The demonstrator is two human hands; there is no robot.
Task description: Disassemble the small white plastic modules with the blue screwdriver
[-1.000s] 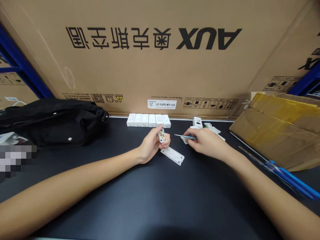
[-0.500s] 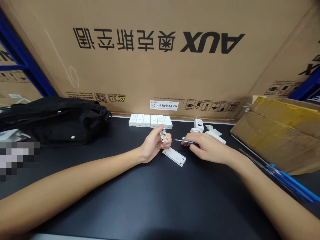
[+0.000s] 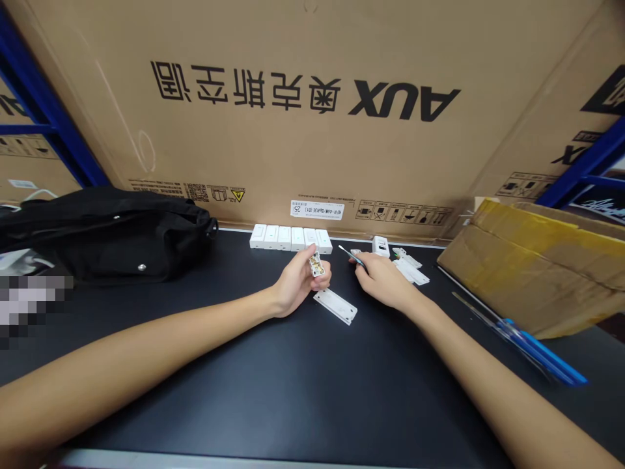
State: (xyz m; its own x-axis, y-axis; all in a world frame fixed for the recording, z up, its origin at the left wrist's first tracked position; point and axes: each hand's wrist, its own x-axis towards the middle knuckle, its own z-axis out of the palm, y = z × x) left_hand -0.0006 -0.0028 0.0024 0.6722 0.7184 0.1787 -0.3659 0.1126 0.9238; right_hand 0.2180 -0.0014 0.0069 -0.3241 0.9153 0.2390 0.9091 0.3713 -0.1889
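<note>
Though curled, left hand [image 3: 293, 285] thumb-up.

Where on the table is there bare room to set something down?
The widest bare patch of black tabletop lies between the left forearm and right forearm, nearer the viewer than the flat white strip. A smaller one lies between the black bag and the row of white boxes. Crowded: around the right hand, where white parts cluster.

Tilted open white housing [image 3: 317, 264], gold-coloured inside, slim tool [image 3: 353, 256], both handheld
</note>
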